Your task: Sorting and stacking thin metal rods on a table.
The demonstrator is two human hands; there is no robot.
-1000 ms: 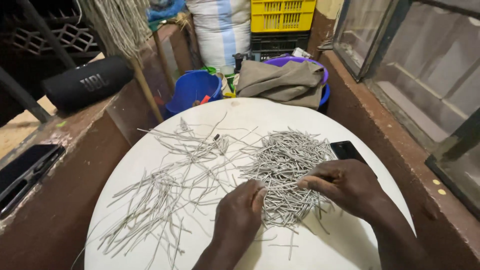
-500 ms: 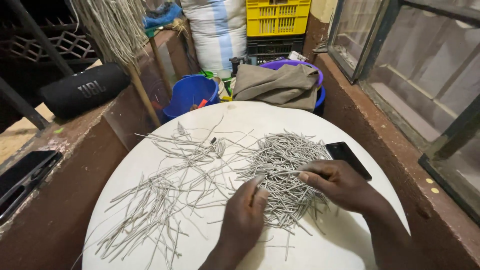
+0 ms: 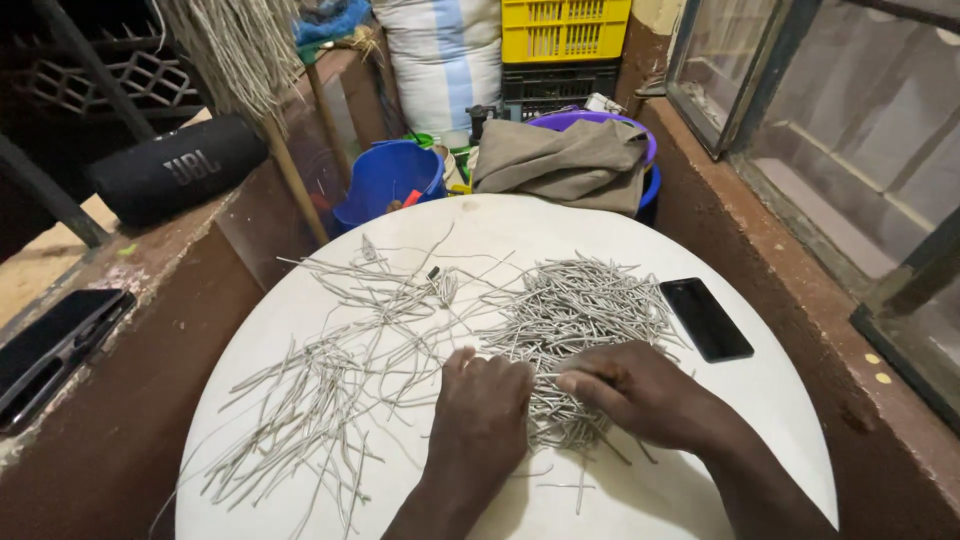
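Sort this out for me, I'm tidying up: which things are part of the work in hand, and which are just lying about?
In use: left hand, right hand, dense strip pile, loose strips, table.

Lying about: phone, speaker, cloth, blue bucket, yellow crate.

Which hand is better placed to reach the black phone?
Probably the right hand: the flat black phone lies on its side of the round white table; the left hand is farther away.

- We note even, bright light on the white worktop [image 3: 700,470], mild glare.
- We see soft shadows under both hands.
- Left background dim.
- Wide-angle bending at edges; focus sharp.
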